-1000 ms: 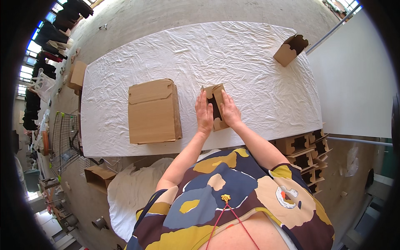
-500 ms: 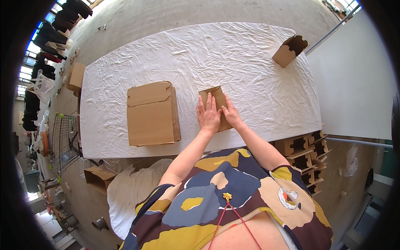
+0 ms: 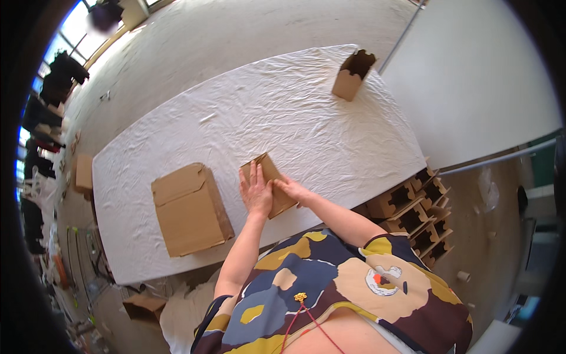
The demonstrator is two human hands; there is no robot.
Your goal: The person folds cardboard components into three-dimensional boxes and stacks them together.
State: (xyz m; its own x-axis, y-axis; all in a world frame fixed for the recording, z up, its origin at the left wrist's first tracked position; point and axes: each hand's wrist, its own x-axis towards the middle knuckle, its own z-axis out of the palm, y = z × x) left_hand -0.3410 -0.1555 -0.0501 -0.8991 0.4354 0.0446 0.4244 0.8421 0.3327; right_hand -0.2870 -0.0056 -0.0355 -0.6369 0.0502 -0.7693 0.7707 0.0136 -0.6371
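Observation:
A small folded-flat brown cardboard box (image 3: 284, 204) lies on the white cloth in front of me. My left hand (image 3: 257, 193) rests on its top, palm down, with the fingers stretched toward the far end. My right hand (image 3: 292, 189) is at the box's right edge, its fingers bent in against the cardboard and close to my left thumb. Part of the box is hidden under both hands. To the left, a thick stack of flat cardboard boxes (image 3: 191, 212) stands apart from my hands.
An opened, upright cardboard box (image 3: 349, 85) stands at the table's far right corner. Several opened boxes (image 3: 413, 218) are piled beside the near right edge. The wrinkled white cloth (image 3: 194, 127) covers the table. A white panel (image 3: 471, 82) rises at right; a drying rack (image 3: 82, 259) is at lower left.
The view has turned, so the table appears tilted and shifted left. My right fingers, stretched along the box's edge before, are now bent against it. My left hand stays flat on top.

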